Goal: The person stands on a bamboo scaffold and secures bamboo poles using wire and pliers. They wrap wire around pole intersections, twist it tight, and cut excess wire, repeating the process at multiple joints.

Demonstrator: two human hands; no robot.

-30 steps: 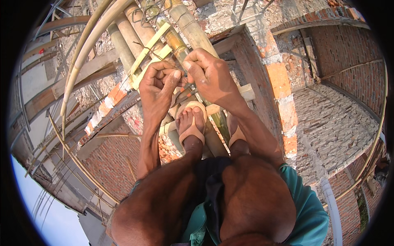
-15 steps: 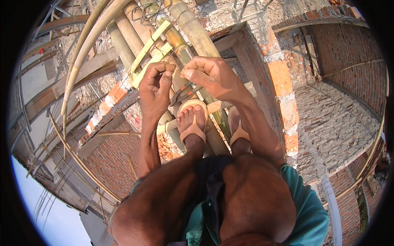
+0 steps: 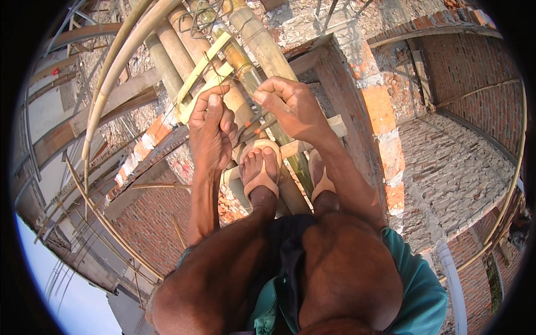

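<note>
My left hand is closed in a pinch, with a thin dark wire at its thumb and forefinger. This wire runs up around two pale split-bamboo strips that lie across several thick bamboo poles. To its right, my right hand is also pinched, fingers curled; whatever sits at its fingertips is too fine to make out. Between and below my hands, a dark pincer-like tool with orange-red marks rests on the poles, partly hidden by my left hand.
My sandalled feet stand on the poles near a wooden crosspiece. More bent wire lies at the top. Long curved bamboo passes on the left. Broken brick walls and a drop with brickwork surround the platform.
My hands have drawn apart slightly. The left has turned so its thumb points up, still pinching; the right has shifted a little to the right.
</note>
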